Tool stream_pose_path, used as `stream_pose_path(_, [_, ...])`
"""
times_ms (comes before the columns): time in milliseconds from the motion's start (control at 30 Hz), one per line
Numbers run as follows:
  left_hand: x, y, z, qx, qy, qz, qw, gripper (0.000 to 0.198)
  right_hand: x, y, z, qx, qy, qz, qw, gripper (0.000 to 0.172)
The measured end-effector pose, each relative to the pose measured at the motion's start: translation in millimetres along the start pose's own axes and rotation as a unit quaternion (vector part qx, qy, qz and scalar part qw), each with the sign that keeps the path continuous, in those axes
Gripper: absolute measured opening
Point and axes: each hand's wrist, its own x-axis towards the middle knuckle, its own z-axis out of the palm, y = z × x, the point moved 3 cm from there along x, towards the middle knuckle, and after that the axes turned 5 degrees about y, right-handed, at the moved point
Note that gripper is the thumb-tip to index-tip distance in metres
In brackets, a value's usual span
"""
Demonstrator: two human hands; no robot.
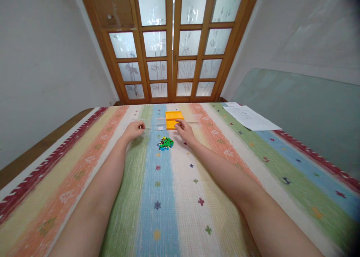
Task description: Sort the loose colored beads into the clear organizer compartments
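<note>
My left hand [135, 130] is closed in a pinch beside a clear plastic tray [146, 133] on the left; what lies between its fingertips is too small to tell. My right hand [185, 130] reaches over the near right corner of an orange box [174, 115], thumb and forefinger curled close together. Anything in that pinch is hidden or too small to make out. Between my forearms and nearer to me lies a small heap of building pieces [165, 143], mostly green, with some blue, yellow and dark ones.
Clear plastic trays [161, 124] flank the orange box on both sides. A striped cloth [157, 227] covers the table. Sheets of white paper [250, 117] lie at the far right edge. Wooden glass-paned doors [172, 62] stand beyond the table.
</note>
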Motion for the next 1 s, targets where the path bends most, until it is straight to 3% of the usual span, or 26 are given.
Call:
stream_pose_path(200, [0.9,0.9,-3.3,0.096,-0.120,0.006,0.988,0.027,-1.5,-3.8,-1.6,-0.066,-0.001,-0.034,0.997,0.027])
stream_pose_path(333, [2.3,-3.3,5.0,0.129,-0.143,0.017,0.981,0.021,2.5,-4.4,-7.3,-0.161,0.005,-0.063,0.985,0.023])
stream_pose_path(433, [3.1,-6.7,13.3,0.137,-0.122,0.006,0.983,0.018,6.7,-2.9,-14.5,-0.250,-0.001,-0.080,0.965,0.021])
stream_pose_path(667, [-1.2,4.9,39.2,0.174,0.024,-0.016,0.984,0.023,8.9,0.5,-26.0,-0.402,-0.011,-0.060,0.914,0.022])
stream_pose_path(1000, [2.7,22.3,51.5,0.184,0.027,-0.024,0.982,0.028,1.3,-8.3,-14.0,-0.431,-0.060,-0.052,0.899,0.023])
